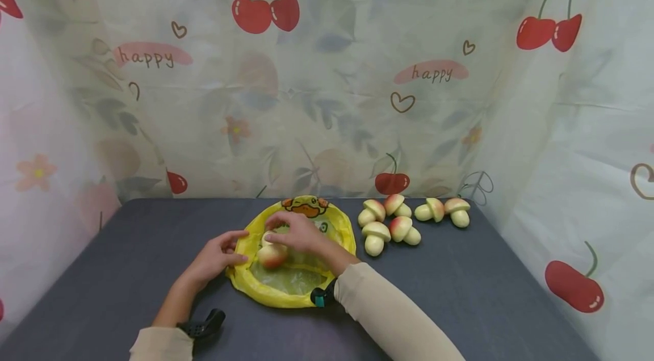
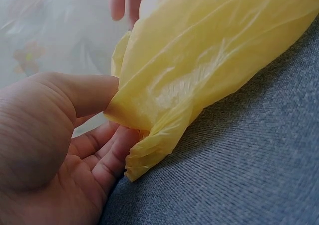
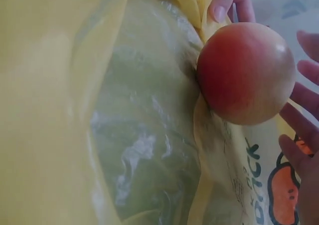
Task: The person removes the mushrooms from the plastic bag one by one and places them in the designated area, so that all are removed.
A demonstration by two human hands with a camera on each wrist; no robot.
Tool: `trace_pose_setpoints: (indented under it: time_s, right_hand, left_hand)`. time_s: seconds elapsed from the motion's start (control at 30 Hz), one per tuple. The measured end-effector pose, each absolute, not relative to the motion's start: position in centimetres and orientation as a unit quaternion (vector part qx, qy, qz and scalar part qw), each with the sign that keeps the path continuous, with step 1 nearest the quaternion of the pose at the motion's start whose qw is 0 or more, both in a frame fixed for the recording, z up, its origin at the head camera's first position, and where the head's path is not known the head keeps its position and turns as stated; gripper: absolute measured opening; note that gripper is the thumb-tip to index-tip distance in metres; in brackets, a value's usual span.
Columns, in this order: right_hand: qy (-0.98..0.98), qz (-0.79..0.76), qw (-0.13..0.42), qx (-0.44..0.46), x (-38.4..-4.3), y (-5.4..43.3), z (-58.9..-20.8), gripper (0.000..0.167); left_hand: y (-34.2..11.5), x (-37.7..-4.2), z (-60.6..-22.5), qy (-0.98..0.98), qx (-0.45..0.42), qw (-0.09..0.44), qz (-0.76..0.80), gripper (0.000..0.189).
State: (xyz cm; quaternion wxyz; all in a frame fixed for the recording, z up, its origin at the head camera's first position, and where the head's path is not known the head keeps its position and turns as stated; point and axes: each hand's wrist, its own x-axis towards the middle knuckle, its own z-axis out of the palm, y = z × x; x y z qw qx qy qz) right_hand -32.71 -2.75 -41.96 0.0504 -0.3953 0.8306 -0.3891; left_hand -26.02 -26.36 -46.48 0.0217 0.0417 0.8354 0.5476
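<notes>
A yellow plastic bag (image 1: 265,294) with a duck print lies spread on the dark table, its mouth facing up. My left hand (image 1: 217,259) pinches the bag's left rim between thumb and fingers; the left wrist view shows the thumb (image 2: 92,93) on the yellow film. Above the bag's opening, my right hand (image 1: 301,234) holds a toy mushroom (image 1: 272,256) by its pale stem, with the reddish cap pointing down. From the right wrist, the round cap (image 3: 246,73) hides the stem and part of the fingers.
Right of the bag, several similar toy mushrooms (image 1: 376,236) lie in a loose cluster, and two more (image 1: 435,210) sit farther right. A curtain (image 1: 327,94) printed with cherries stands behind and beside the table (image 1: 449,293).
</notes>
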Motion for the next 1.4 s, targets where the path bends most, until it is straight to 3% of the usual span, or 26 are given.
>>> trace_pose_setpoints:
  time_s: [0.23,1.13,1.4]
  right_hand:
    - [0.833,-0.395,0.057,-0.382,-32.1,-2.9,-41.8,0.022]
    - [0.816,-0.373,0.168,-0.409,-31.9,-1.7,-42.2,0.031]
    - [0.810,-0.384,0.178,-0.406,-32.0,-0.5,-41.7,0.031]
  left_hand:
    - [-26.2,-25.6,-46.1,0.834,0.045,0.020,0.550,0.063]
    - [-26.2,-25.7,-46.1,0.838,0.034,0.021,0.544,0.063]
    - [-26.1,-25.7,-46.1,0.840,0.033,0.019,0.541,0.063]
